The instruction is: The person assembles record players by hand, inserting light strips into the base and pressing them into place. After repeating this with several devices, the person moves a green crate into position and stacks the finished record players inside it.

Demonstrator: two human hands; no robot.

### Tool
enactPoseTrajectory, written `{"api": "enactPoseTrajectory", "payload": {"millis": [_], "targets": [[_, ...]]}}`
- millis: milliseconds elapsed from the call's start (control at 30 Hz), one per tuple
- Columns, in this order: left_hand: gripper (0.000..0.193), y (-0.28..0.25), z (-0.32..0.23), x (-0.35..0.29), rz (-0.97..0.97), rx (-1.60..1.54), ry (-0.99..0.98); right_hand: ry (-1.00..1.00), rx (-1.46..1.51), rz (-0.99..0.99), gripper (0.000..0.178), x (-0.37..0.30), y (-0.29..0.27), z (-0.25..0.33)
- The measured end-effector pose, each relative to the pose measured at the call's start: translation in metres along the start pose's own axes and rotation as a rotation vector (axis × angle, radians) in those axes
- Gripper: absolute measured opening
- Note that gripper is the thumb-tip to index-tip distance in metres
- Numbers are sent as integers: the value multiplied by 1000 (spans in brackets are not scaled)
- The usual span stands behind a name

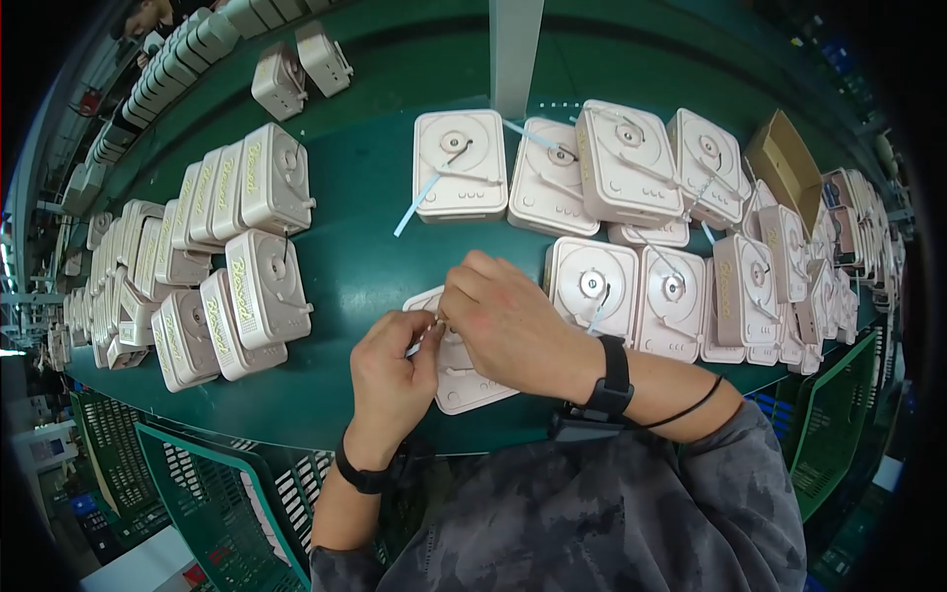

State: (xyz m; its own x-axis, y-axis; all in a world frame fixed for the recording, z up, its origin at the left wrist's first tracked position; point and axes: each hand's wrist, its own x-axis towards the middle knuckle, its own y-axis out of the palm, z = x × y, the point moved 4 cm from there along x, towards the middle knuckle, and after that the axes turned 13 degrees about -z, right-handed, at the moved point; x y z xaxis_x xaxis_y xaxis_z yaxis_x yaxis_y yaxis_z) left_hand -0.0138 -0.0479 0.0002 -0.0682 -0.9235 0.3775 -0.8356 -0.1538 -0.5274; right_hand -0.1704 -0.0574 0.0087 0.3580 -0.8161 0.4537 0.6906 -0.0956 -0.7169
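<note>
On the green table, a pale pink, record-player-shaped box [472, 393] lies in front of me, mostly covered by my hands. My left hand [387, 373] is closed in a pinch at its left side, and a bit of light-blue strip [415, 347] shows between the fingers. My right hand [508, 321] reaches across the box with fingertips pinched against the left ones. Whatever small piece it grips there is hidden. Beyond my hands lies a similar pink box [460, 148], with a dark wire at its disc and a light-blue strip [416, 205] hanging off its side.
Many like boxes crowd the right, some stacked, such as one [590, 286] beside my right wrist. Others stand on edge in rows [266, 286] at left. An open cardboard box [786, 163] sits far right, a post [514, 59] rises behind, and green crates [212, 493] flank me below.
</note>
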Motion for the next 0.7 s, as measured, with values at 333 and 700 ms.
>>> {"api": "enactPoseTrajectory", "payload": {"millis": [333, 700], "targets": [[26, -103, 32, 19, -632, 674, 91, -154, -169, 157, 59, -34, -18, 27], [40, -105, 38, 21, -527, 948, -35, -22, 1, -243, 59, 28, -80, -3]]}}
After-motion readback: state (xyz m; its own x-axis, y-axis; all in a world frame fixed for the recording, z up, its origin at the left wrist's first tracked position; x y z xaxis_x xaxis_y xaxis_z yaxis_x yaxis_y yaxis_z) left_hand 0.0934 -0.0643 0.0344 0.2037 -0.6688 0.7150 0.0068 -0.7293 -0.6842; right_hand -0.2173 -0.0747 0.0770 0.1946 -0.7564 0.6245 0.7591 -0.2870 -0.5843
